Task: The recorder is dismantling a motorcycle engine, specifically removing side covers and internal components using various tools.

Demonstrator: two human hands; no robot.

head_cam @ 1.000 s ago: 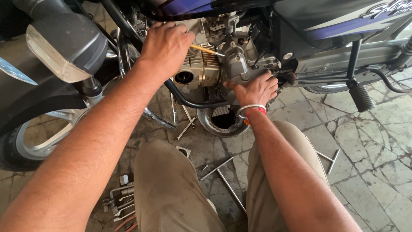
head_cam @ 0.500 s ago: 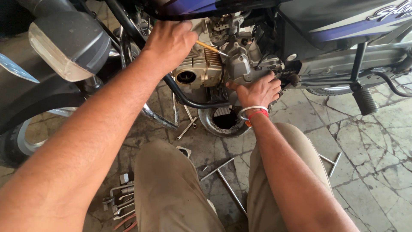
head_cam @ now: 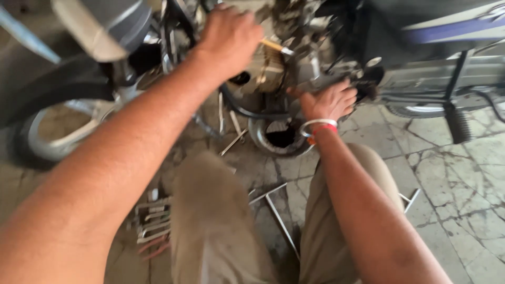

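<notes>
Right at the motorcycle engine point(head_cam: 271, 71), the yellow-handled screwdriver point(head_cam: 273, 46) is the thing in play: its handle pokes out of the left hand point(head_cam: 229, 37), whose fingers are curled shut around it, tip aimed across at the upper part of the engine. That fist-grip looks meant for pushing or turning with some force. Just below and right of the engine, the right hand point(head_cam: 329, 102) presses against the casing, fingers bent over its edge as if steadying it; whether they actually clasp a part I can't tell through the blur. A white and red bangle point(head_cam: 318, 127) sits on that wrist. Under the engine, a dark round pan point(head_cam: 279, 137) rests on the stone floor point(head_cam: 457, 184), probably there for drips. Further down-left of the engine, wrenches point(head_cam: 152, 218) lie within easy reach by the knee, and the front wheel point(head_cam: 58, 126) stands off to the left.
</notes>
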